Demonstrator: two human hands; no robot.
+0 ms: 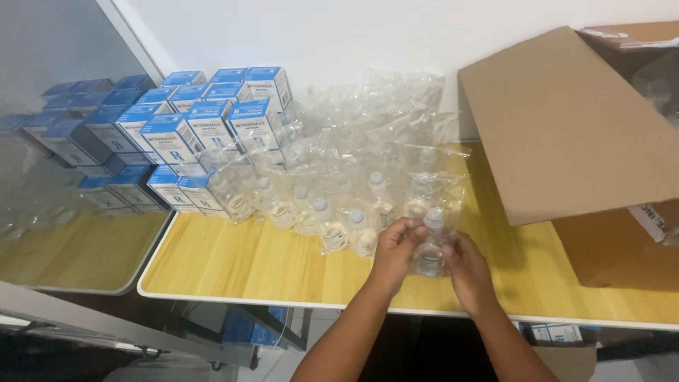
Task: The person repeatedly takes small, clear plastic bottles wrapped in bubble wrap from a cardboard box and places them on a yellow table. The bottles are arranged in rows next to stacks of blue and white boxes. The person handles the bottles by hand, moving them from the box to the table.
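Note:
My left hand (pixel 393 247) and my right hand (pixel 468 267) together hold a small clear bottle (pixel 430 249) with a pale cap, wrapped in a clear plastic bag, just above the wooden table (pixel 247 265). My left fingers pinch the bag near the bottle's neck. My right hand cups the bottle's lower right side. Several more bagged clear bottles (pixel 318 212) lie in a heap just behind and left of my hands.
Blue and white cartons (pixel 205 131) are stacked at the table's back left against a glass panel. A large open cardboard box (pixel 573 127) stands at the right, its flap leaning over the table. More blue cartons (pixel 247 329) sit under the table.

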